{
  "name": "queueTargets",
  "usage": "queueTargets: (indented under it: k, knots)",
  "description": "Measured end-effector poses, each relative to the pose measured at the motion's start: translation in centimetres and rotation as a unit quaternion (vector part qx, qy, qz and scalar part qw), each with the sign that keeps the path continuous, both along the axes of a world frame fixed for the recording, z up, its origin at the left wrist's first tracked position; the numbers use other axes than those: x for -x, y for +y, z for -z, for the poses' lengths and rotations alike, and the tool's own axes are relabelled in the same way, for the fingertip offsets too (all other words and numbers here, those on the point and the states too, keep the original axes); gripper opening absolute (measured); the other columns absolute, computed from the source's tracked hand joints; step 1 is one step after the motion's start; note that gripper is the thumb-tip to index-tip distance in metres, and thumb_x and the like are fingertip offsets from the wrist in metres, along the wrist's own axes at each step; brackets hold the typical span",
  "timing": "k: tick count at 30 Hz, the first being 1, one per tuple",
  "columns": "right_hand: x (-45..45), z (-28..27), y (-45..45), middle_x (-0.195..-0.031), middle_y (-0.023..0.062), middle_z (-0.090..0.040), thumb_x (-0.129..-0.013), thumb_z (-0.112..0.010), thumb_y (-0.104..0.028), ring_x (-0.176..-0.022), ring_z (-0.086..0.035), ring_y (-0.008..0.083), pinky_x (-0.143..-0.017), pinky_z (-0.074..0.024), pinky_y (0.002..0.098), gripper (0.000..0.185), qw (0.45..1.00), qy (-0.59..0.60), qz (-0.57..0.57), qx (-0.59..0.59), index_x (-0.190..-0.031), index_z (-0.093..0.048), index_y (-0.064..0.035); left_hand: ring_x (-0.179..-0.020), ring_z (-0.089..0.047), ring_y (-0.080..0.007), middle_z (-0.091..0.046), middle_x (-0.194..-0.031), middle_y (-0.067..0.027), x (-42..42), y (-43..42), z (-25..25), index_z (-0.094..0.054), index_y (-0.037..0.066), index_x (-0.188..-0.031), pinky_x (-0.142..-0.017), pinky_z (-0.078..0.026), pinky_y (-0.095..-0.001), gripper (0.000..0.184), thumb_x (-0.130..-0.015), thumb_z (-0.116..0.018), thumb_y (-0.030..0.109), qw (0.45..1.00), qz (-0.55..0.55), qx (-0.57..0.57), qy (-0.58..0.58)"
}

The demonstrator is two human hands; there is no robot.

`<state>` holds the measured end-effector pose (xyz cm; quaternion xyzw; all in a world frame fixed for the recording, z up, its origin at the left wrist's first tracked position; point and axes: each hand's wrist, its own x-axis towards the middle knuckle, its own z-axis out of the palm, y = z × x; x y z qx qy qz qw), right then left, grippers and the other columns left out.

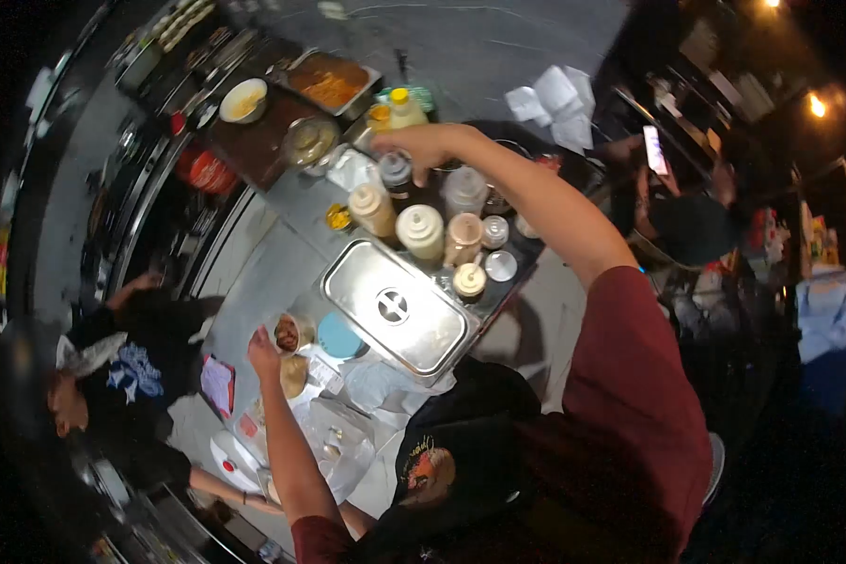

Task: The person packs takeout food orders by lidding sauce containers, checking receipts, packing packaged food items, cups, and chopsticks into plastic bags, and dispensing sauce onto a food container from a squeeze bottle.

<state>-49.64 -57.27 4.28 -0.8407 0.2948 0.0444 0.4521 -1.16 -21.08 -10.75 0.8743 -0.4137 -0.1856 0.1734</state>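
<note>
My right hand (421, 148) reaches over a cluster of squeeze bottles. Its fingers and thumb are apart around the top of a dark squeeze bottle (397, 171); whether they touch it I cannot tell. A yellow-capped bottle (404, 108) stands just behind it. Closer to me are a white squeeze bottle (420, 232), a tan one (371, 209) and a pinkish one (464, 235). My left hand (264, 350) is low on the left, fingers drawn together. Beside it are a round container of brown food (291, 332) and a tan rounded item (293, 375). What the fingers hold, if anything, is hidden.
A steel pan lid (399, 305) lies mid-counter, next to a blue round lid (340, 336) and plastic bags (334, 442). A food tray (329, 85) and white bowl (243, 101) sit behind. A co-worker (132, 376) stands left; another person holds a phone (654, 150) at right.
</note>
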Motion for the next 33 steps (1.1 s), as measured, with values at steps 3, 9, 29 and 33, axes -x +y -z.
queueTargets:
  k: [3,9,29,33]
  knots:
    - [4.9,-3.3,3.9,-0.146,0.018,-0.057,-0.07,-0.085,-0.003,-0.133,-0.055,0.0391,-0.11,-0.047,0.0469,0.087,0.941,-0.212,0.133,0.229,-0.149,-0.049,-0.0094,-0.109,-0.068,-0.0424,-0.071,-0.117,-0.0285,-4.3,1.3,2.6,-0.067,0.001,-0.133,-0.094,-0.053,-0.0473,0.042,-0.106,-0.05,0.028,0.959,0.234,0.02,-0.159]
    - [17.1,-6.5,25.0,-0.119,0.0081,-0.07,-0.083,-0.083,-0.016,-0.111,-0.066,0.02,-0.095,-0.0546,0.0359,0.044,0.807,-0.405,0.424,0.077,-0.121,-0.065,-0.0025,-0.13,-0.058,-0.0365,-0.055,-0.145,-0.0297,0.6,-1.9,-8.3,-0.04,-0.011,-0.151,-0.108,-0.045,-0.0453,0.074,-0.106,-0.055,0.046,0.991,0.059,0.01,-0.118]
    - [38.2,-27.1,51.6,-0.094,0.0006,-0.056,-0.063,-0.082,-0.036,-0.092,-0.045,0.0176,-0.075,-0.0302,0.0328,0.03,0.331,-0.554,0.369,0.668,-0.073,-0.059,-0.0204,-0.107,-0.059,-0.0218,-0.066,-0.117,-0.0045,65.2,2.3,-40.5,-0.071,0.015,-0.103,-0.088,-0.046,-0.0376,0.019,-0.103,-0.066,0.033,0.167,0.456,0.271,0.831]
    - [45.1,-27.3,51.3,-0.095,-0.0028,-0.055,-0.065,-0.084,-0.039,-0.091,-0.043,0.0186,-0.074,-0.0301,0.035,0.031,0.298,-0.525,0.462,0.649,-0.077,-0.062,-0.0214,-0.102,-0.062,-0.0231,-0.063,-0.128,-0.0072,74.0,-1.7,-40.4,-0.064,0.018,-0.132,-0.079,-0.05,-0.0358,0.032,-0.107,-0.058,0.036,0.197,0.57,0.196,0.773]
